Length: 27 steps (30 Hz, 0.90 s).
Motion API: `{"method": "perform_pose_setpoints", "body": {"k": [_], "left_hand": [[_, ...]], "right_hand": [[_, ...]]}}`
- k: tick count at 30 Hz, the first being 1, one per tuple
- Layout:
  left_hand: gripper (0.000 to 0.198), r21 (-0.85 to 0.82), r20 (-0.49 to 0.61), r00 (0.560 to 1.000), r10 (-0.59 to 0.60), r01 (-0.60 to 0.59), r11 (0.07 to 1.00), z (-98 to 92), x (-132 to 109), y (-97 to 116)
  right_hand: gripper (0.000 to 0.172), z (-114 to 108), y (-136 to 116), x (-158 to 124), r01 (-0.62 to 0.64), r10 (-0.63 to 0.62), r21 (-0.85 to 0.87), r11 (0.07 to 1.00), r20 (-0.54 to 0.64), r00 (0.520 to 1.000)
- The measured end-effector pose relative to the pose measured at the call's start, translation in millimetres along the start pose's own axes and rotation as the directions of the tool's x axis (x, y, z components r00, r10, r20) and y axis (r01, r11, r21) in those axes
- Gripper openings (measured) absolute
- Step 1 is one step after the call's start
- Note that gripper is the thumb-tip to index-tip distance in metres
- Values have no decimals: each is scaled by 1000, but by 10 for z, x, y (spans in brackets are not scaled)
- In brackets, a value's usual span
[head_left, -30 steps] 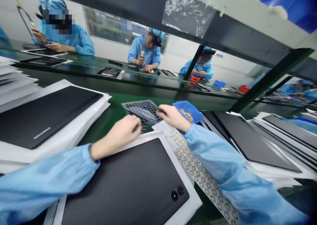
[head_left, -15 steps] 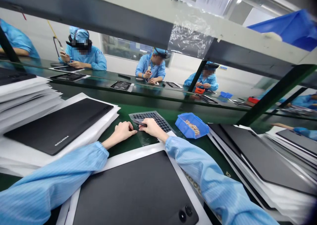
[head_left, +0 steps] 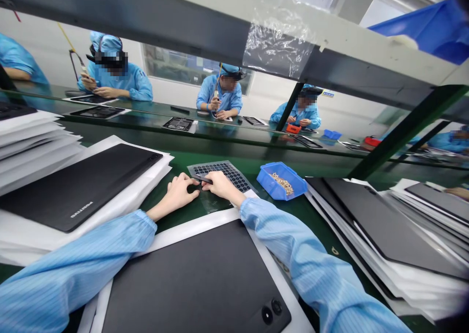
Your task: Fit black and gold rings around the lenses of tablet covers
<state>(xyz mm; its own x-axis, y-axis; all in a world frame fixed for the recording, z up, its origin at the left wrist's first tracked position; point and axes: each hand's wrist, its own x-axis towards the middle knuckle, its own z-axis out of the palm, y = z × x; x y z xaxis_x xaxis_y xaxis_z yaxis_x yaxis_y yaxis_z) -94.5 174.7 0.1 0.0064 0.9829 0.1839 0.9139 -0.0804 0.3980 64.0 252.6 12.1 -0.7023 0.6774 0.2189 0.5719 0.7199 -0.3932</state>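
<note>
A slim dark tool [head_left: 202,178], perhaps tweezers, sits in the right hand [head_left: 220,185], whose grip is closed around it. Its tip points left, over the edge of one sheet of black round pads [head_left: 225,173]. The left hand [head_left: 178,195] is just beside the tip, fingers curled; whether that grip holds anything, I cannot tell. A clear film [head_left: 210,202] lies under the hands on the green desk [head_left: 318,216].

With the hands this close, a slip of the tool could tear or crease the film, or knock the one blue bin [head_left: 281,180] of small gold rings just to the right, too many to count, and spill them.

Nearest the person lies one black tablet [head_left: 190,279] with two round camera rings, on a white sheet. One more black tablet [head_left: 80,181] tops the white stack at left, and at least three dark tablets [head_left: 381,220] are stacked at right. Beyond the shelf, at least four co-workers [head_left: 220,91] in blue gowns sit at a far desk.
</note>
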Motion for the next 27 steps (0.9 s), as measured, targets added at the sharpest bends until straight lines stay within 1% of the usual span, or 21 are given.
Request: {"method": "perform_pose_setpoints", "body": {"k": [3, 8, 17, 21, 22, 27], "left_hand": [[36, 11, -24, 1000, 12, -12, 1000, 11, -18, 20], [35, 12, -40, 998, 45, -45, 999, 29, -18, 17], [33, 2, -76, 995, 57, -57, 998, 77, 16, -33], [33, 4, -80, 994, 69, -69, 998, 73, 7, -29], [33, 4, -80, 994, 71, -71, 997, 73, 5, -29], [33, 1, -83, 993, 79, -79, 997, 84, 10, -37]], "right_hand": [[4, -16, -10, 18, 3, -3, -9, 1000, 18, 1000], [11, -49, -12, 34, 36, -36, 16, 999, 34, 999], [5, -28, 10, 38, 23, -25, 49, 999, 26, 999], [16, -25, 12, 39, 29, -30, 73, 997, 5, 1000], [16, -26, 8, 36, 28, -28, 79, 996, 2, 1000], [7, -17, -20, 16, 6, -4, 91, 996, -24, 1000]]}}
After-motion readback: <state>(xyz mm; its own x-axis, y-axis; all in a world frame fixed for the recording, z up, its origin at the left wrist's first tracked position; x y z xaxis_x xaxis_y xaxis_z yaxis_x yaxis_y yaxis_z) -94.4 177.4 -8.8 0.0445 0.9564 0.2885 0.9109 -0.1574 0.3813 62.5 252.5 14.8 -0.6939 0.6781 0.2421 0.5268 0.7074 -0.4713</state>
